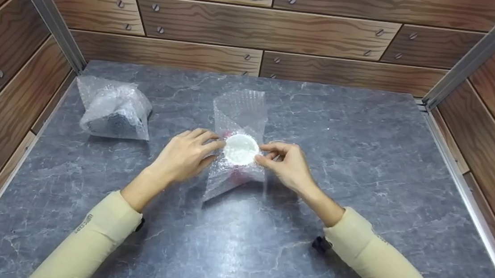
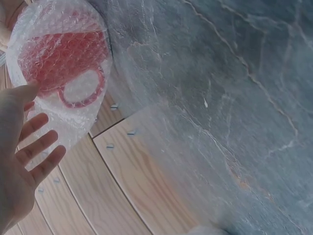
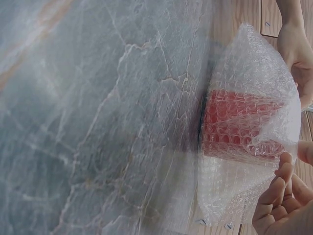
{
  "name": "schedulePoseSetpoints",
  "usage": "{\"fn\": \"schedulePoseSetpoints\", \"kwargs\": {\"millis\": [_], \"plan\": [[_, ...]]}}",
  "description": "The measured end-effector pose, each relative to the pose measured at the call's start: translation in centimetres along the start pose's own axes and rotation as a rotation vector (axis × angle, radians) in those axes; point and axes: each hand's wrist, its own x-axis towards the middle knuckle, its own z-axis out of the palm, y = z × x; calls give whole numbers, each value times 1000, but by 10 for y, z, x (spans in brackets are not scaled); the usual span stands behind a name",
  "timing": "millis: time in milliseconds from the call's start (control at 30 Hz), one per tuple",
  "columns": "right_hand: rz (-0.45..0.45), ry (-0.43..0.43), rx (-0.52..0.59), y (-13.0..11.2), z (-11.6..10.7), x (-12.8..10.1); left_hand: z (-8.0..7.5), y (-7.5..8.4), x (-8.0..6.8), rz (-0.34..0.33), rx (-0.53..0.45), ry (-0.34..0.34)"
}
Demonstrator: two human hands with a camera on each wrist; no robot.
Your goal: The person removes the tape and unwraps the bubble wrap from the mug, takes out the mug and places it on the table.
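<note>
Bench of grey marbled stone fills the space between wood-grain walls, and everything rests on it. Near its back left corner sits a finished bundle, something dark wrapped in clear bubble wrap, well apart from the hands. At the middle of the bench a sheet of bubble wrap stands up around a red mug, which is upright with its white inside and open mouth facing up; the wrist views show the red body and its loop handle through the plastic. The loose ends of the sheet run toward the back edge and toward the person, so the wrap's long axis lies front to back while the hands come in from the two sides.

The mug sits squarely between both hands, neither clearly nearer. The left hand lies against the wrap on the mug's left side with fingers nearly straight and spread. The right hand has curled fingers pinching the wrap at the mug's right rim. Both forearms angle inward in pale sleeves.
</note>
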Motion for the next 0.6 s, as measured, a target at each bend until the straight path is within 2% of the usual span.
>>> {"fn": "schedulePoseSetpoints", "kwargs": {"millis": [600], "plan": [[8, -10, 15, 0, -1, 1, 6, 1, 4, -2, -104, 20]]}}
